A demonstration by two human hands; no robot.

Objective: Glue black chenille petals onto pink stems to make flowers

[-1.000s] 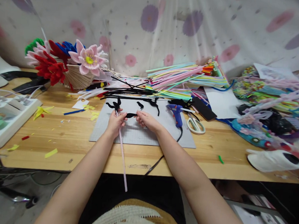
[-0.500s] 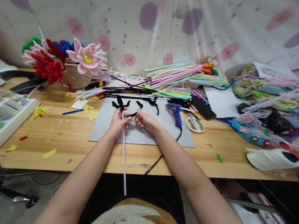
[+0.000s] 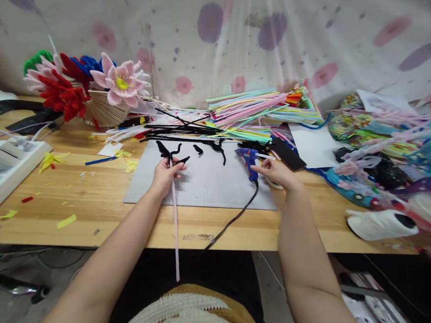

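Note:
My left hand (image 3: 166, 177) is closed around a pale pink pipe-cleaner stem (image 3: 176, 227), whose lower end hangs past the table edge. Black fuzzy pipe-cleaner pieces (image 3: 163, 149) fan out at the stem's top, one of them by the thumb. Over at the right side of the grey mat (image 3: 205, 195), my right hand (image 3: 277, 171) has its fingers closed at the handle of a blue hot glue gun (image 3: 248, 159), which still lies on the mat. A loose black piece (image 3: 198, 150) and a branched black piece (image 3: 220, 149) rest between the hands.
Behind the mat lie black pipe cleaners (image 3: 180, 132) and a pile of coloured ones (image 3: 252, 107). Fuzzy flowers (image 3: 119, 81) stand back left, near a white power strip (image 3: 19, 172). A dark phone (image 3: 288, 154) and a white spool (image 3: 381, 225) are on the right.
My right hand has left the black piece near my left hand and moved right to the glue gun. The scissors are now mostly hidden behind it. The view has shifted slightly.

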